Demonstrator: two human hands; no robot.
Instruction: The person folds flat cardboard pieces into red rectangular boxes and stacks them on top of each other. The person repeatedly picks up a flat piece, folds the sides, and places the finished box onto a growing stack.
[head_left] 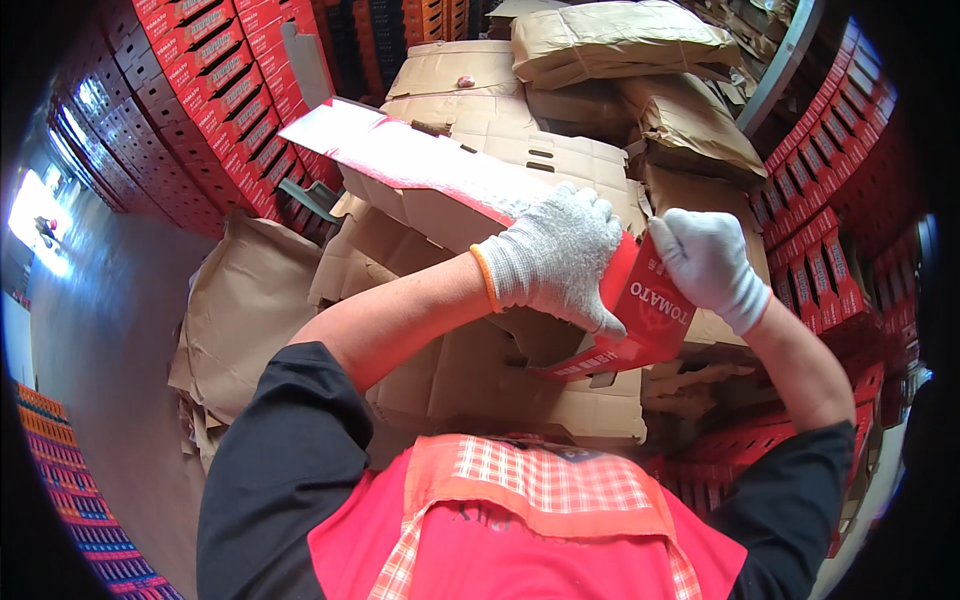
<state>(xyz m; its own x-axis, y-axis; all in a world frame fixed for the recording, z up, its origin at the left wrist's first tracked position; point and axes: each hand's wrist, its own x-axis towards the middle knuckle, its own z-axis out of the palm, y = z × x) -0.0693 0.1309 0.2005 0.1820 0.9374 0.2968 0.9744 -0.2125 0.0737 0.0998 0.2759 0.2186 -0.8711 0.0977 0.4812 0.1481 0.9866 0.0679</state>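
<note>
A red cardboard box [655, 305], partly folded, is in front of me over a stack of flat brown cardboard [450, 375]. Its long panel [420, 155], glossy on the outer face, slants away to the upper left. Both my hands wear pale knitted gloves. My left hand [560, 255] bends over the box's panel near the corner, thumb pointing down along the red side; its far fingertips are partly hidden. At the box's upper right edge, my right hand [710, 268] is closed in a fist round the corner.
Red boxes [215, 85] rise in tall stacks at the left, with more red stacks [825, 140] along the right. Brown paper-wrapped bundles [620, 45] lie at the back. Crumpled brown paper [250, 310] hangs beside the cardboard, next to the grey floor [130, 330].
</note>
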